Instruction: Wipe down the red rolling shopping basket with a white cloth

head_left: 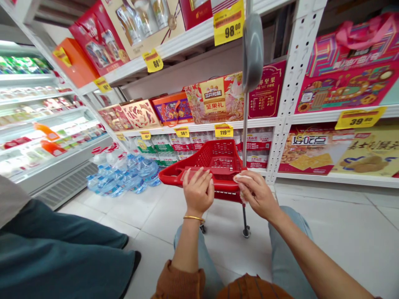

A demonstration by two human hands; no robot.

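While the left hand (198,191) lies over the handle of a red shopping cart (227,185), fingers close together, the right hand (257,193) pinches a white cloth (240,177) against that same edge, thumb and fingertips narrow. With the cart as the clock's centre, the right hand is at about four o'clock.

Near twelve o'clock, a nut gift box (215,101) reads 三只松鼠 and 坚果礼, with a price tag (223,130) of 119.00 below; farther up, another tag (229,25) says 98.00. At eleven, a tag (182,132) shows 58.00. A box (311,160) marked 好吃点 stands at three, its front picturing crackers.

Wrapped packs of bottles (166,145), some labels green and others red, line the lower shelf at ten. Blue water jugs (124,174) crowd the floor at nine; beyond them, a chiller (67,191) holds rows of packages, their writing too blurred to read.
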